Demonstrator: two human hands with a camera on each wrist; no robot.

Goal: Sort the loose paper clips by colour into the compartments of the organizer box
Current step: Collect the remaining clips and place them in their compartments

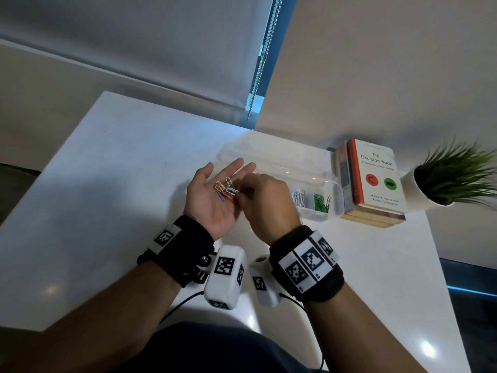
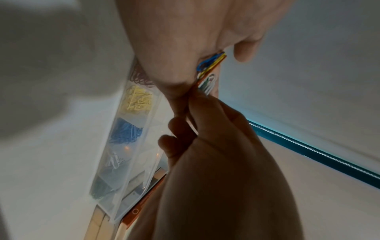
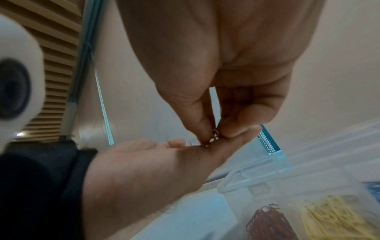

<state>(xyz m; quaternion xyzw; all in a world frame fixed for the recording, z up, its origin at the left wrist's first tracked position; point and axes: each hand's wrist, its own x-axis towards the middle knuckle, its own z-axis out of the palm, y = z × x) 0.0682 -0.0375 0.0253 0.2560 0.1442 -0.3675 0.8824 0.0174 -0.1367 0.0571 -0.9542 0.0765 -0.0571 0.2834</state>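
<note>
While hands [image 1: 236, 195] sort clips [image 1: 226, 190], books [image 1: 376, 181] flank the organizer box [image 1: 317, 184].

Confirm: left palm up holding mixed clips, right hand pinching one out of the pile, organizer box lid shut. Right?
Not quite: the organizer box is open, its lid tipped back, as the head view shows; sorted clips lie exposed in its compartments. The rest holds: the left hand lies palm up under the mixed clips, and the right hand pinches one.
</note>
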